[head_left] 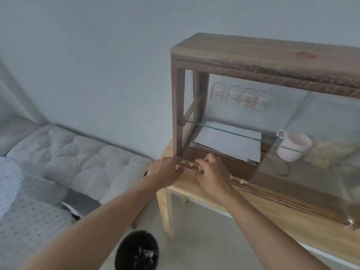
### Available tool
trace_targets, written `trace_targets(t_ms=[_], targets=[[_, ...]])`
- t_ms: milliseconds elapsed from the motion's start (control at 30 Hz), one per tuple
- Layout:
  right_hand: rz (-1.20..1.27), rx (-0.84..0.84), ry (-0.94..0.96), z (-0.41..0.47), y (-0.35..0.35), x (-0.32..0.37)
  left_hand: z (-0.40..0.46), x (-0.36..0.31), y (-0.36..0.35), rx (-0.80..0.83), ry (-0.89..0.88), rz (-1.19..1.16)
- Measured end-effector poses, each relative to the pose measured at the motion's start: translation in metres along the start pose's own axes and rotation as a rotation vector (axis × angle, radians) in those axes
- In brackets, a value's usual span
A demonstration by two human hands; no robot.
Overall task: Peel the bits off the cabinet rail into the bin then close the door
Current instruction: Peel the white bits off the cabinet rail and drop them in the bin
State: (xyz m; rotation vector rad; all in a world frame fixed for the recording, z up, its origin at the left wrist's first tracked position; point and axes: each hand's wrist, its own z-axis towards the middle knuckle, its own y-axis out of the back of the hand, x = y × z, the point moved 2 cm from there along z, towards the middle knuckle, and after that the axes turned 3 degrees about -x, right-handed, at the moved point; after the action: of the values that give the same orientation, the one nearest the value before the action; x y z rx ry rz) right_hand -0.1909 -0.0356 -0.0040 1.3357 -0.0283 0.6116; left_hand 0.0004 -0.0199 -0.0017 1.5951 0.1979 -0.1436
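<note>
A wooden cabinet [253,47] with glass sides stands on a light wooden table [292,227]. Its bottom rail [272,195] runs along the front, with pale bits [242,181] stuck on it. Both hands are at the rail's left end. My left hand [165,170] rests at the corner post, fingers bent onto the rail. My right hand [212,172] is beside it, fingers curled over pale bits [187,164] between the two hands. The sliding glass door [311,152] sits to the right, leaving the left part uncovered. A black bin [136,250] stands on the floor below, with a few pale scraps inside.
Inside the cabinet are several glasses [239,96] on a glass shelf, a white mug [294,146] and white paper [229,143]. A quilted white mattress [78,154] lies on the left, with spotted fabric [25,211] in front.
</note>
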Motion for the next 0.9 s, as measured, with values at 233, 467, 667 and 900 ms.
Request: trace_targets(t_ms=[233,467,667,900], targets=[[-0.009,0.026,0.008,0.013,-0.005,0.003,0.008,0.000,-0.004,-0.092,0.037,-0.076],[0.017,-0.034,-0.004,0.011,-0.009,0.010,0.008,0.007,-0.010,-0.178,0.025,-0.073],[0.079,0.011,-0.164,0.017,-0.012,0.019,0.009,0.010,-0.005,-0.184,-0.019,-0.071],[0.139,0.105,-0.251,0.029,-0.012,0.019,0.010,0.009,0.001,-0.176,-0.056,-0.053]])
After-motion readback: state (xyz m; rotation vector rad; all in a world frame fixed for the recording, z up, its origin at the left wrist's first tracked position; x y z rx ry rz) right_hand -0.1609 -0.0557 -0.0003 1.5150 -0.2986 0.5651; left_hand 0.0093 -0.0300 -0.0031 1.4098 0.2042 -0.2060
